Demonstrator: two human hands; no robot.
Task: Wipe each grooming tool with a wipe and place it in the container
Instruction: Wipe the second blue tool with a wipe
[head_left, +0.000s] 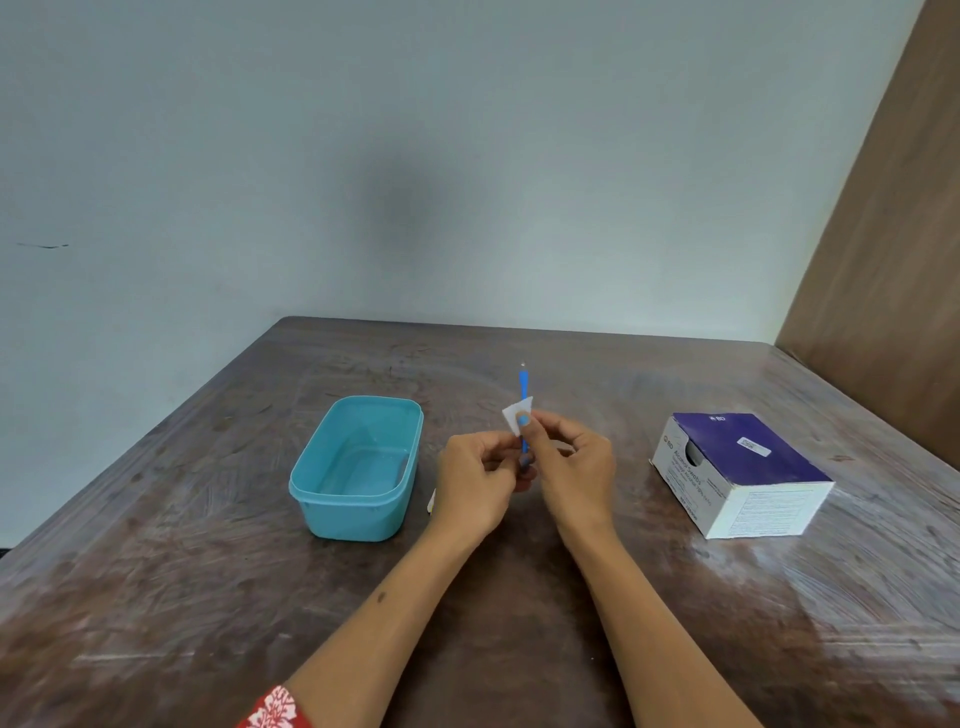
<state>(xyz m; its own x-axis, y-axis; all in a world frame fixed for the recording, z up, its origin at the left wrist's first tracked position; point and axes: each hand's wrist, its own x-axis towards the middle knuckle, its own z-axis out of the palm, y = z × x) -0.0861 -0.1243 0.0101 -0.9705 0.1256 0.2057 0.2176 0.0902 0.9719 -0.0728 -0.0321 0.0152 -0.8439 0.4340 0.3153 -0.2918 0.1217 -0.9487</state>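
1. Pinching: my right hand (569, 462) presses a white wipe (515, 415) around a slim blue grooming tool (523, 387), upright; my left hand (475, 480) grips its lower end.
2. Teal container (358, 467): left of my hands, near, open-topped.
3. Swab box (737, 473): right, well apart.
4. Brown table (519, 597): open room toward me; pale wall (415, 156) behind.

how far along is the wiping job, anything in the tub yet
Nothing looks finished: the teal plastic tub holds no tool. In hand now: the left hand holds a thin blue grooming tool while the right hand pinches a small white wipe around it. Left: finish wiping, then place it in the tub.
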